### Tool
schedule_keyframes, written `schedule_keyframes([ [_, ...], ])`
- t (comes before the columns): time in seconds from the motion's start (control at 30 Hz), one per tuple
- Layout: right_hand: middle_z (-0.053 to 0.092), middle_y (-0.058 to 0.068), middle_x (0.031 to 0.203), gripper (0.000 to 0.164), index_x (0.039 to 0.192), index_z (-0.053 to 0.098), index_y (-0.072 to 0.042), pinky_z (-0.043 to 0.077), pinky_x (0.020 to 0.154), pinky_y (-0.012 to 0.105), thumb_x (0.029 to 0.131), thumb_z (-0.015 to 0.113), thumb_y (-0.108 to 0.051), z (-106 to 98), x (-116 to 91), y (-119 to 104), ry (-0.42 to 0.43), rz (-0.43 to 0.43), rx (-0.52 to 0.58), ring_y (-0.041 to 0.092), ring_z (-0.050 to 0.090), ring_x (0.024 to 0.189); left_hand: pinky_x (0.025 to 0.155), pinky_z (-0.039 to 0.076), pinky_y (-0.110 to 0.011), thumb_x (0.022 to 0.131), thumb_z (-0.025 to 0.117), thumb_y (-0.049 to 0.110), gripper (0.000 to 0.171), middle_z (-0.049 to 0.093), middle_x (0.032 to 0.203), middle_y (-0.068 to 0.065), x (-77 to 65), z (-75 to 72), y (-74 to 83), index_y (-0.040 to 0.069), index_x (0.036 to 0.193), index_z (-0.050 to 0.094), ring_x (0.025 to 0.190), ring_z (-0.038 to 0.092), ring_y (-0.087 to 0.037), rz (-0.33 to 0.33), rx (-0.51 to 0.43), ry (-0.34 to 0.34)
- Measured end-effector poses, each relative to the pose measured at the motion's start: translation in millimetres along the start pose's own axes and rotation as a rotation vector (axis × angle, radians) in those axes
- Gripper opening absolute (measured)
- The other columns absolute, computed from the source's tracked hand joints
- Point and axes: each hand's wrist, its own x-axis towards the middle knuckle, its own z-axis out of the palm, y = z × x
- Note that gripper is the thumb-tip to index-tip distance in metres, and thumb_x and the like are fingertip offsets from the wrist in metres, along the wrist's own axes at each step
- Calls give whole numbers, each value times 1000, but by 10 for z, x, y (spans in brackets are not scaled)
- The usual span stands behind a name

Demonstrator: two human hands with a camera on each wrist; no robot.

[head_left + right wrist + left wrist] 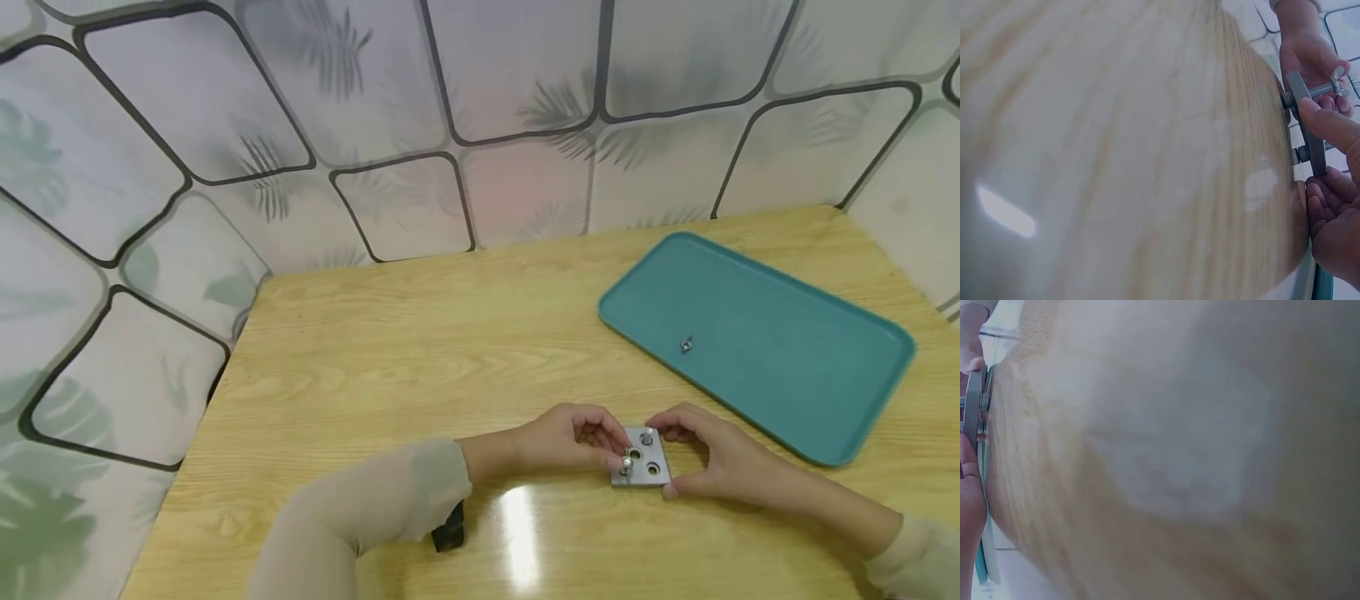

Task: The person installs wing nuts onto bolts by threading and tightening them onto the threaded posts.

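Observation:
A square metal plate [640, 475] with round holes and upright bolts is held just over the table, tilted little. My right hand [716, 458] grips its right side, thumb at the near corner and fingers at the far one. In the right wrist view the right thumb lies on the plate [1304, 119], and bolt heads show under it. My left hand [562, 437] pinches a wing nut [627, 463] on the bolt at the plate's left. The same wing nut [1339, 82] sits near the bolt's end. Another bolt [648, 436] stands at the far corner.
A teal tray [772, 358] lies beyond my right hand, with a small metal wing nut [686, 344] near its left edge. The wooden table [420, 350] meets a patterned curtain [525, 183] at the back. A black wrist device [449, 529] hangs under the left sleeve.

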Motion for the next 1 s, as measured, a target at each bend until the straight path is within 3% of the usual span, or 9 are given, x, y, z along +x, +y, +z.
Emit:
schedule_keyframes([
  [0.17, 59, -4, 110, 60, 116, 57, -7, 44, 82, 12, 66, 87, -21, 16, -16, -19, 8, 3, 1, -3, 53, 98, 81, 51, -22, 76, 76, -2, 34, 64, 95, -6, -9, 22, -3, 0, 103, 54, 81, 58, -1, 36, 36, -12],
  [0.43, 60, -3, 109, 60, 116, 58, -10, 44, 82, 12, 65, 88, -25, 27, -22, -26, 13, 15, -25, -3, 54, 97, 84, 49, -20, 75, 79, 3, 37, 63, 97, 0, -17, 41, 15, 4, 107, 60, 85, 56, 0, 26, 114, -26],
  [0.67, 60, -4, 110, 60, 116, 58, -10, 44, 82, 13, 66, 87, -24, 19, -21, -30, 15, 24, -25, -3, 53, 98, 81, 49, -18, 80, 75, 6, 25, 61, 93, 6, -27, 59, -2, 8, 103, 64, 84, 55, 1, 26, 85, -15],
  [1.0, 60, -4, 110, 60, 116, 58, -10, 44, 83, 12, 66, 87, -25, 14, -1, -24, 2, 26, -16, -3, 53, 98, 75, 50, -17, 86, 69, 8, 16, 66, 92, -1, -29, 43, 5, 3, 101, 65, 79, 58, 1, -1, 64, 66],
])
